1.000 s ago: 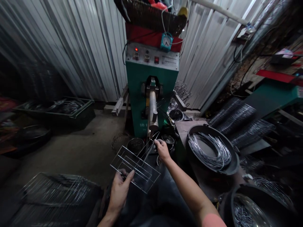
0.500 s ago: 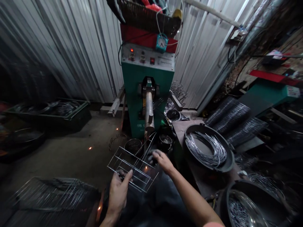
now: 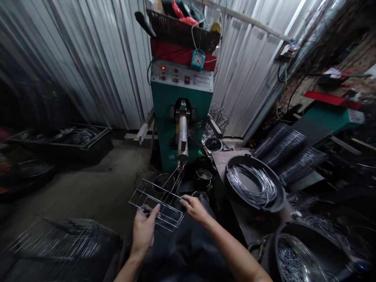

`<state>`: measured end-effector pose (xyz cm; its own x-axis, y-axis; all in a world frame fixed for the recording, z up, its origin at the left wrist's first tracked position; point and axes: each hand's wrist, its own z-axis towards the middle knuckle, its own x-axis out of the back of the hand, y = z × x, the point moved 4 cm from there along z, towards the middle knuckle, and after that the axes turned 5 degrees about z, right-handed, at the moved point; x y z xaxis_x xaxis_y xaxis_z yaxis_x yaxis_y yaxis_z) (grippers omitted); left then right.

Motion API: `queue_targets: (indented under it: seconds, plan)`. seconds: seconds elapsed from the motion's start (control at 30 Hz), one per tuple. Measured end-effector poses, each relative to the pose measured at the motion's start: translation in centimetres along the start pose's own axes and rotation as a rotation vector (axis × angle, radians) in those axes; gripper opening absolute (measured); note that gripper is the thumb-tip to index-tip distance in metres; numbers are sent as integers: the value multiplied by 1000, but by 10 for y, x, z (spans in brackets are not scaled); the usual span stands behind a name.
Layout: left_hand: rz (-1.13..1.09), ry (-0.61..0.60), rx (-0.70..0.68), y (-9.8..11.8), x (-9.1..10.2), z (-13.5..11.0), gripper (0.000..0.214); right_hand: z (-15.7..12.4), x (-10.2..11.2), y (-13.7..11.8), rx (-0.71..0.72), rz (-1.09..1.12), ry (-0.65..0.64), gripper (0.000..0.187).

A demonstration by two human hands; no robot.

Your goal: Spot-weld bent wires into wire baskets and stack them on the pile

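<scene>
Both my hands hold a flat rectangular wire rack (image 3: 157, 199) low in front of me. My left hand (image 3: 143, 231) grips its near left side, and my right hand (image 3: 194, 208) closes on its right side. Several long wires run from the rack's far end up to the lower electrode tip (image 3: 182, 156) of a green spot welding machine (image 3: 173, 113). The wire ends at the tip are partly hidden by the rack and dark pans.
A black pan of coiled steel wire (image 3: 252, 184) sits to my right, with rows of stacked wire racks (image 3: 289, 149) behind it. A pile of wire racks (image 3: 61, 239) lies at lower left. A basin of short wires (image 3: 296, 258) is at lower right.
The rack has moved nearer me and leftward, with my right hand sliding down its right side. Sparks on the floor half a second ago are gone now.
</scene>
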<state>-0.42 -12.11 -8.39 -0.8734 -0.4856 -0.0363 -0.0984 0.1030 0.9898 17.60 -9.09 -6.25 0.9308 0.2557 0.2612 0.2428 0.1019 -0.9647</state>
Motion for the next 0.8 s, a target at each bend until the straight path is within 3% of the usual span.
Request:
queue_targets:
  seconds: [0.33, 0.43, 0.5, 0.57, 0.63, 0.73, 0.8]
  plan:
    - [8, -51, 78, -2, 2, 11, 41, 4, -10, 1, -9, 55, 17, 26]
    - [-17, -146, 69, 0, 7, 10, 40, -3, -12, -3, -20, 119, 58, 27]
    - [-8, -231, 39, -2, 21, 3, 43, -12, -11, -11, -53, 177, 83, 27]
    - [115, -286, -121, -5, 43, -8, 49, -22, -9, -22, -103, 244, 89, 26]
    - [349, -405, -436, -9, 63, -26, 52, -29, -5, -33, -173, 343, 77, 25]
    - [713, -772, -875, -28, 74, -56, 48, -31, -3, -47, -315, 506, 28, 27]
    - [890, -923, -1026, -43, 78, -65, 49, -29, -5, -53, -396, 562, -15, 29]
